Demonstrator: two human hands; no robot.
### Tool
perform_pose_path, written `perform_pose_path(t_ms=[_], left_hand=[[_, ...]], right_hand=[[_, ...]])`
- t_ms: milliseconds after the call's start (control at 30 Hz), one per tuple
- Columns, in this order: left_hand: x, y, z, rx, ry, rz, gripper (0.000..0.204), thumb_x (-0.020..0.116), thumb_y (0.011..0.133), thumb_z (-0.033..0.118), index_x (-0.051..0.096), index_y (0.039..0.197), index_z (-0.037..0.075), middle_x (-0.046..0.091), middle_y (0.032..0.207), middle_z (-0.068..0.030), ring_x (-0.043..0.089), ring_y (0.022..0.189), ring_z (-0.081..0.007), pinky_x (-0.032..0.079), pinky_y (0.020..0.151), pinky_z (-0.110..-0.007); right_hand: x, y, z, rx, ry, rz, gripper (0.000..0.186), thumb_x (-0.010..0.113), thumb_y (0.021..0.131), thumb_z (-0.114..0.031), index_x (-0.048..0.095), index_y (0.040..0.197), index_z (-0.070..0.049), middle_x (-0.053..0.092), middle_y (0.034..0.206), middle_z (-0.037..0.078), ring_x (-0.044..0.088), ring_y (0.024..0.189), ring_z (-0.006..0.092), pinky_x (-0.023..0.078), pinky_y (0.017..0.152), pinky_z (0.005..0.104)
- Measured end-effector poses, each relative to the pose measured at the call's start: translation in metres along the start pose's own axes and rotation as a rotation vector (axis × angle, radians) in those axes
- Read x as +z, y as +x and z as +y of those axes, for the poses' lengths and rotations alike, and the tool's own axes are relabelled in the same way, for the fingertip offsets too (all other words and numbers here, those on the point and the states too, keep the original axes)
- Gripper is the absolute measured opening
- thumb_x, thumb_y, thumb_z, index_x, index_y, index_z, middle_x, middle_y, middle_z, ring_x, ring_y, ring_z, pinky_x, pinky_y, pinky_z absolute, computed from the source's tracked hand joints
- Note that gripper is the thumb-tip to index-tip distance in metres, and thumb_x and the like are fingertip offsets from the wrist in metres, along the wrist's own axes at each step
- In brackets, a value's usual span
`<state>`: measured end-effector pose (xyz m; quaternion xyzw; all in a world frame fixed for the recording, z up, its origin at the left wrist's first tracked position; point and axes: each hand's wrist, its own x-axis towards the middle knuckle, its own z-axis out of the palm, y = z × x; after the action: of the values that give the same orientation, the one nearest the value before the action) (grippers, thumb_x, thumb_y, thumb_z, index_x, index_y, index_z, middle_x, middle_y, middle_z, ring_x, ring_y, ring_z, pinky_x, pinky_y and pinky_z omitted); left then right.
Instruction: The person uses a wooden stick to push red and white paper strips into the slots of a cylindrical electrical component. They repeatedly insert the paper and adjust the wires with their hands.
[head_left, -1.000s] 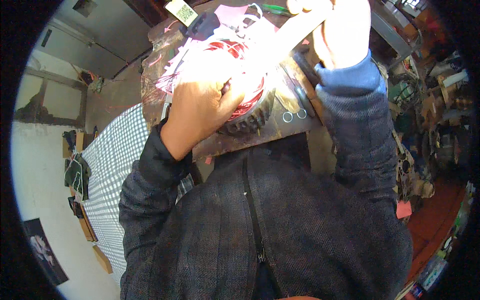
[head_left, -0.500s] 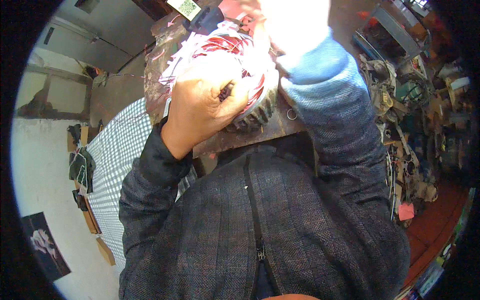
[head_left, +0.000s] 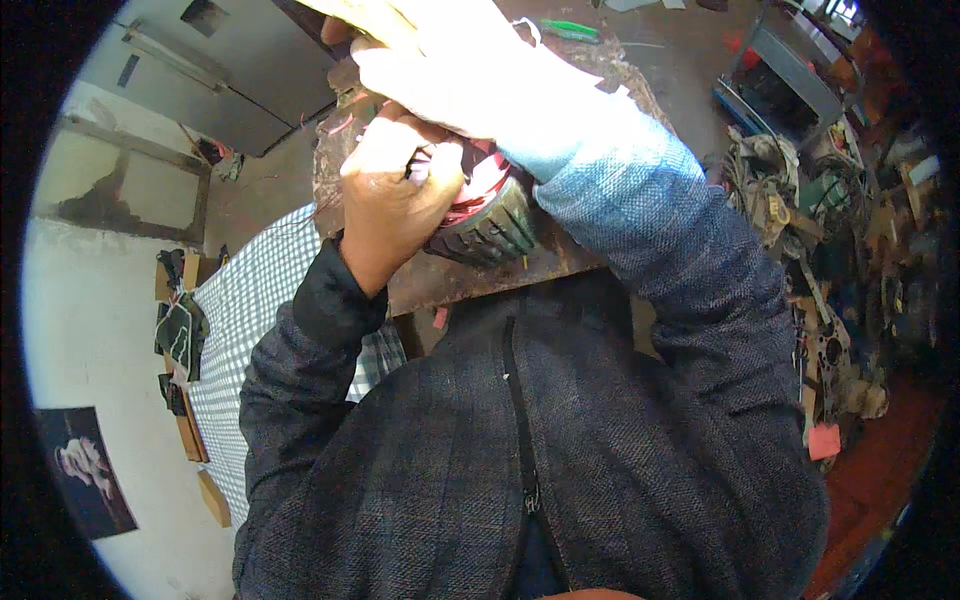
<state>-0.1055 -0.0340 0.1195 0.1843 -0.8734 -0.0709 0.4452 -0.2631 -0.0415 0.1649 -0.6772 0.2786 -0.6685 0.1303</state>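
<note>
A dark slotted metal ring (head_left: 485, 235) packed with red wire coils (head_left: 480, 195) and pale strips sits on a worn bench. My left hand (head_left: 395, 195) is curled at the ring’s left side, fingers closed among the coils; what they grip is unclear. My right hand (head_left: 450, 80), washed out by glare, reaches across above the left one, closed on a pale yellowish flat strip (head_left: 370, 15) that angles off to the upper left. Its fingertips are partly lost in brightness.
A green slim tool (head_left: 570, 30) lies at the bench’s (head_left: 440, 287) back. A checked cloth (head_left: 245, 300) spreads at left beside a white wall. Cluttered scrap parts (head_left: 820, 220) and a metal rack (head_left: 785, 75) fill the right side.
My right hand has swung from the upper right across to the upper left with the pale strip, now above my left hand. The left hand stays on the coils.
</note>
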Motion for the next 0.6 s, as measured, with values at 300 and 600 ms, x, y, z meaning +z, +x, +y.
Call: perform_pose_path(t_ms=[300,600], left_hand=[[0.002,0.011,-0.006,-0.293,-0.163,-0.092,0.024,0.072,0.088,-0.004,0.065,0.110,0.001,0.068,0.108,-0.0065,0.066,0.094,-0.0122,0.053,0.077,-0.023],[-0.004,0.022,-0.008,0.028,0.112,-0.374,0.020,0.066,0.096,0.015,0.071,0.107,-0.002,0.069,0.084,-0.0140,0.065,0.072,-0.0183,0.052,0.070,-0.031]], right_hand=[[-0.101,0.015,-0.070,0.018,0.549,0.222,0.013,0.054,0.102,-0.015,0.059,0.103,-0.003,0.058,0.077,0.004,0.056,0.059,0.0142,0.048,0.051,0.0243],[-0.100,-0.002,-0.038,0.251,0.689,0.409,0.030,0.054,0.102,-0.011,0.053,0.128,0.004,0.051,0.068,0.001,0.047,0.050,0.0113,0.041,0.045,0.0264]])
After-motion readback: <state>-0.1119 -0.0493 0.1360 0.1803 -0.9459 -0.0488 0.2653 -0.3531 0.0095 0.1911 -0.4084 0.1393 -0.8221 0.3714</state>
